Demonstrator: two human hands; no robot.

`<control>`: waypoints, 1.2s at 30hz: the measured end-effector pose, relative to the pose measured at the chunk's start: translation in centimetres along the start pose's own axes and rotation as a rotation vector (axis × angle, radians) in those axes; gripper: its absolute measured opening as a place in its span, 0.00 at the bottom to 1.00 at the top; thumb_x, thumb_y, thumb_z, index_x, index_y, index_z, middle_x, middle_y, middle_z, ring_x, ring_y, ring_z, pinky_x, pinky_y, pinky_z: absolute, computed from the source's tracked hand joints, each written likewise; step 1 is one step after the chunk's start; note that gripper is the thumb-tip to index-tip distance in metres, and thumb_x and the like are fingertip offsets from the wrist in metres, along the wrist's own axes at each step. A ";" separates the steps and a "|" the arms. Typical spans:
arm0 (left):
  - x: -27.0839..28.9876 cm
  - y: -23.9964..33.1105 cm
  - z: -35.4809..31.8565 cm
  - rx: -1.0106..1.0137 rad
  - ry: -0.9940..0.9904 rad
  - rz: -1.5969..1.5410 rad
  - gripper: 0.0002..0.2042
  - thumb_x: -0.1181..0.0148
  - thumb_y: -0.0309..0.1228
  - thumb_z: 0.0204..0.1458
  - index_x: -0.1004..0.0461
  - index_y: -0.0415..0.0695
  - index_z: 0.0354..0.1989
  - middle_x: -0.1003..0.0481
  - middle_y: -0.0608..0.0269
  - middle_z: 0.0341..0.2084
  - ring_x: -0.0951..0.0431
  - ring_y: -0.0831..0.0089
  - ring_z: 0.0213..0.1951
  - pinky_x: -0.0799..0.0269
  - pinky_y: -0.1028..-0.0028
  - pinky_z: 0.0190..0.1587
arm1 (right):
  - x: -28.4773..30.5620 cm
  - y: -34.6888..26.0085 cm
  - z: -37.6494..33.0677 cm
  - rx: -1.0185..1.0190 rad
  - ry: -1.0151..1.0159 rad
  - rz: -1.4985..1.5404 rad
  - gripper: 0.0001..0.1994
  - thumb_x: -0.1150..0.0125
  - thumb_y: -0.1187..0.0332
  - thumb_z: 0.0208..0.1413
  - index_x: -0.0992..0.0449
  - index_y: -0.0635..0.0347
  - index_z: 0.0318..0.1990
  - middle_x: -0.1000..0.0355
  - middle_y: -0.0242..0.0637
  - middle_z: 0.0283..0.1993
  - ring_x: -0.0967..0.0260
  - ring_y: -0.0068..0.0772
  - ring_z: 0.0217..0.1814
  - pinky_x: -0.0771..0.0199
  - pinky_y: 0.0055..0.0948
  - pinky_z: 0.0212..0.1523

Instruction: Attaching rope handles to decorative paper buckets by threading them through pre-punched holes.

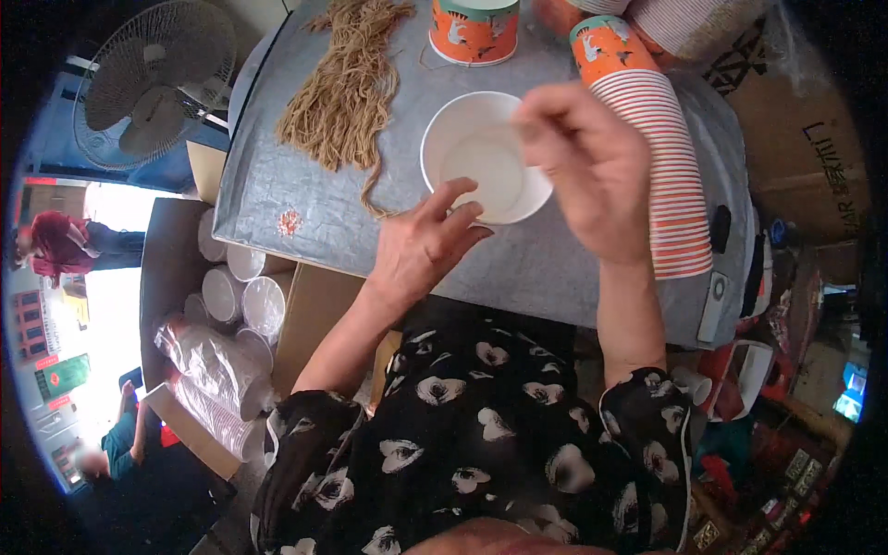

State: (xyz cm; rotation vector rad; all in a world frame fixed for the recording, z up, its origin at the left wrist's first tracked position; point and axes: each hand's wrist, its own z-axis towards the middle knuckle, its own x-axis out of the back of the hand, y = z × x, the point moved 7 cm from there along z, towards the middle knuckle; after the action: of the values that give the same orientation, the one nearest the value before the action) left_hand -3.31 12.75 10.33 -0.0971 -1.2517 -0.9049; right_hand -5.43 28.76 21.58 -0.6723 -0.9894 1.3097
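The left hand [416, 245] grips an open white paper cup [483, 166] by its near rim; the right hand [592, 166], blurred, curls above it, perhaps holding something, unclear. This cup seems mid-work. Beyond lie brown cords [342, 106]; rightward, nested cups [652, 157] appear untouched.

White round open-topped cup [479, 155], paper by look, smooth inside, softly satin. Tan bundle of stringy cords [344, 88], fibrous, rough, matt. Long nested stack of orange-and-white printed cups [659, 166], smooth paper. Grey surface [319, 208], smooth, faintly creased, dull sheen. Brown cardboard carton [192, 433], matt. Clear plastic wrapping [217, 359], crinkled, glossy. Black heart-patterned garment [495, 425], matt cloth.
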 end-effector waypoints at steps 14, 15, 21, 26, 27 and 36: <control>1.3 -4.3 2.1 -0.145 -0.151 -0.255 0.10 0.32 0.25 0.45 0.25 0.43 0.36 0.23 0.63 0.38 0.20 0.61 0.39 0.22 0.67 0.37 | -2.5 9.6 -3.9 -0.464 -0.294 -0.179 0.06 0.40 0.70 0.62 0.25 0.63 0.36 0.30 0.27 0.27 0.33 0.16 0.32 0.33 0.19 0.36; 1.3 -4.5 2.0 -0.144 -0.132 -0.271 0.11 0.33 0.23 0.45 0.24 0.43 0.37 0.23 0.62 0.38 0.20 0.61 0.39 0.22 0.67 0.37 | -2.5 9.6 -3.9 -0.453 -0.299 -0.189 0.05 0.40 0.71 0.62 0.25 0.63 0.36 0.30 0.28 0.27 0.33 0.17 0.32 0.33 0.19 0.34; 1.4 -4.2 0.8 -0.095 -0.168 -0.305 0.14 0.38 0.17 0.43 0.22 0.43 0.41 0.23 0.62 0.38 0.20 0.62 0.39 0.21 0.68 0.39 | -3.1 9.6 -4.6 -0.441 -0.366 -0.222 0.04 0.40 0.74 0.61 0.26 0.66 0.36 0.28 0.32 0.27 0.32 0.20 0.29 0.31 0.24 0.30; 1.6 -3.0 -0.7 -0.078 -0.165 -0.243 0.16 0.38 0.17 0.42 0.22 0.44 0.41 0.23 0.63 0.38 0.20 0.63 0.40 0.21 0.68 0.39 | -3.8 9.0 -4.7 -0.392 -0.430 -0.287 0.03 0.40 0.75 0.60 0.26 0.66 0.36 0.28 0.35 0.27 0.32 0.22 0.28 0.30 0.25 0.29; 1.7 -2.8 -1.1 -0.061 -0.166 -0.243 0.16 0.38 0.17 0.42 0.22 0.44 0.41 0.23 0.63 0.38 0.20 0.63 0.40 0.21 0.68 0.39 | -4.0 8.9 -4.7 -0.364 -0.457 -0.314 0.03 0.40 0.75 0.60 0.26 0.65 0.36 0.28 0.36 0.27 0.32 0.23 0.28 0.31 0.26 0.29; 0.9 -1.5 -3.2 -0.008 -0.104 -0.260 0.14 0.37 0.19 0.42 0.21 0.44 0.40 0.24 0.63 0.38 0.20 0.63 0.39 0.21 0.68 0.38 | -5.1 8.6 -6.3 -0.301 -0.514 -0.395 0.03 0.40 0.75 0.59 0.27 0.65 0.35 0.28 0.38 0.27 0.31 0.27 0.26 0.31 0.28 0.28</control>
State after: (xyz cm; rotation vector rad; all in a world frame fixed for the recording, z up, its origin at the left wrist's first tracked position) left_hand -1.73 9.61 9.34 0.0127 -1.3783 -1.1408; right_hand -3.72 25.99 10.23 -0.3329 -1.6688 1.0038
